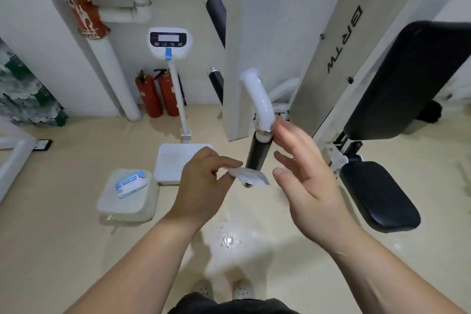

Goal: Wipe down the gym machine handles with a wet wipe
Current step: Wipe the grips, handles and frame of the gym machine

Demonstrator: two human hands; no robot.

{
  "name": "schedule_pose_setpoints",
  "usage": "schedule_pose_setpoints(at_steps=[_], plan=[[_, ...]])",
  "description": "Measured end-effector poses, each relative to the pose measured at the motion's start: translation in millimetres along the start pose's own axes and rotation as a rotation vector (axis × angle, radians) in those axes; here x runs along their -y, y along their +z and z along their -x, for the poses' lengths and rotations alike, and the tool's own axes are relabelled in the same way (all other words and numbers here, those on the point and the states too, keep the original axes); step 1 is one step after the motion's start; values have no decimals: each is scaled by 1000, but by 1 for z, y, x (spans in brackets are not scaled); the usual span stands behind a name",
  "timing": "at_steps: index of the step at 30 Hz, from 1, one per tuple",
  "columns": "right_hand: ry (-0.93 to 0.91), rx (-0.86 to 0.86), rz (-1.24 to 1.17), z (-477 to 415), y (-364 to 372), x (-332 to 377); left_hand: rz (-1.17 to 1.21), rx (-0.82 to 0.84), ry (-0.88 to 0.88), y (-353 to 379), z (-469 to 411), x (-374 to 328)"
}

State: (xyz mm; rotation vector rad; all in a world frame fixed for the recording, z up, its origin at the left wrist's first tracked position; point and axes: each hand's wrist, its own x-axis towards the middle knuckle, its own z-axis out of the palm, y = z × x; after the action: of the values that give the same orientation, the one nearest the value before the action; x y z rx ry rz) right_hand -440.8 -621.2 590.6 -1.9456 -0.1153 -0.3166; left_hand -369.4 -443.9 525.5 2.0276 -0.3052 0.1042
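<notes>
you're about to start wiping. your left hand [204, 181] pinches the wipe [251, 177] by an edge in a narrow grip, at the tip of the black handle [257, 155]. your right hand [305, 173] is spread wide, holding nothing, beside the handle. next, likely: wrap the wipe round the handle. the seat [379, 196] stands close on the right; the wipe pack [131, 183] lies left.

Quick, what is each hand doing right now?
Left hand: pinching the wet wipe.
Right hand: open, holding nothing, beside the black handle.
</notes>
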Motion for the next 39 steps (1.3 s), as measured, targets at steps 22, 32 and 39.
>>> schedule_pose_setpoints(at_steps=[22,32,39], plan=[[95,-219,285,6,46,19,586,265,32,28,-25,-5],[105,-218,340,7,50,17,352,223,-64,34,-5,35],[116,-237,365,5,52,15,553,250,79,30,-35,-3]])
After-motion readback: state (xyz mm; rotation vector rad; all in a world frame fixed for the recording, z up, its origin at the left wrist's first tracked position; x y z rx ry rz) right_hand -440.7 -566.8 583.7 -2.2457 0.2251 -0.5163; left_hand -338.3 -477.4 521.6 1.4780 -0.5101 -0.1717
